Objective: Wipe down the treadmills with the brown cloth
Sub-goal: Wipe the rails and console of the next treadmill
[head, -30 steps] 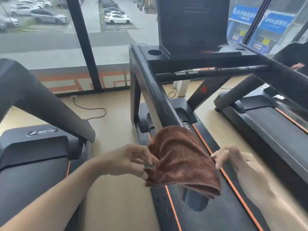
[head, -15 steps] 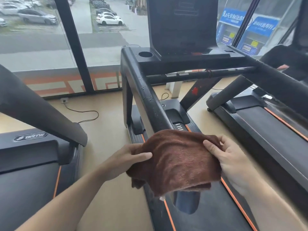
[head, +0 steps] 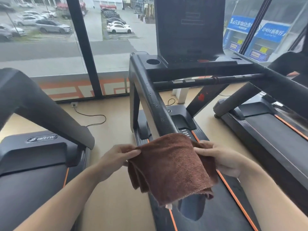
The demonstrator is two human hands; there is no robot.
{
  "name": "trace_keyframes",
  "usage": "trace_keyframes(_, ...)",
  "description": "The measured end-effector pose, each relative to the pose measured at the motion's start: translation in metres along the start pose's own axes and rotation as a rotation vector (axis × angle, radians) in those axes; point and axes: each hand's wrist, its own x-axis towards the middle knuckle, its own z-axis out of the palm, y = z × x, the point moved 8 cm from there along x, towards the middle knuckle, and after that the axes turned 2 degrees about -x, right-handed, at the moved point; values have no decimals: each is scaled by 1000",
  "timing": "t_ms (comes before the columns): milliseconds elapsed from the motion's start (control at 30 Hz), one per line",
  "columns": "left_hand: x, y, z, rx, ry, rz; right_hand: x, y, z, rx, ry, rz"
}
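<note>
Brown cloth hangs folded between two hands, in the near middle of the view, in front of the near end of a black handrail. The left hand pinches the cloth's left edge with its thumb and fingers. The right hand holds the right edge, with its thumb on top and its fingers tucked behind the cloth. The bottom of the cloth droops down over the middle treadmill, which has orange stripes along its black belt. Small water drops sit on the handrail. Far up the same machine there is a round cup hole and a big dark screen. Another treadmill stands on the left, with a silver badge on its front cover. A third treadmill stands on the right. A black cable lies on the tan floor near the far wall. Past the big windows, a white car is parked outside.
</note>
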Motion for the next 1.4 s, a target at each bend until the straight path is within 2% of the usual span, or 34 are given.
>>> trace_keyframes(67, 4, 16, -7, -16, 59, 48, -5, -19, 1, 102, 2, -33)
trace_keyframes(200, 2, 20, -10, -16, 100, 9, -7, -22, 5, 100, -39, -39)
trace_keyframes(267, -5, -1, -8, -76, 128, -77, -2, -6, 1, 146, -20, -9)
trace_keyframes(367, -18, -49, 3, -250, 165, -314, 4, 17, 7, 269, -11, 45)
trace_keyframes(467, -24, -72, 29, -344, 57, -461, 11, 36, 5, 407, -12, 107)
trace_keyframes(567, -17, -63, 51, -334, 10, -426, 8, 33, 12, 482, -36, 105)
trace_keyframes(667, -10, -41, 69, -436, 6, -340, 4, 28, 8, 462, -79, 41)
trace_keyframes(800, -3, -19, 54, -556, 130, -204, -4, 13, 2, 431, -123, -26)
trace_keyframes(933, -3, 30, 16, -576, 280, -36, -21, -36, -9, 189, 37, -124)
trace_keyframes(1067, -13, 113, -4, -547, 344, 233, -38, -118, -22, 50, 222, -506)
trace_keyframes(1133, -23, 150, -15, -499, 343, 390, -55, -150, -23, 57, 193, -689)
trace_keyframes(1200, -32, 170, -22, -439, 303, 470, -71, -160, -19, -50, 162, -755)
trace_keyframes(1233, -36, 170, -21, -401, 275, 469, -75, -157, -20, -132, 153, -746)
trace_keyframes(1300, -41, 140, -19, -295, 271, 366, -78, -130, -28, -387, 127, -599)
trace_keyframes(1400, -57, 70, -29, 52, 441, 137, -78, -63, -40, -787, 147, -167)
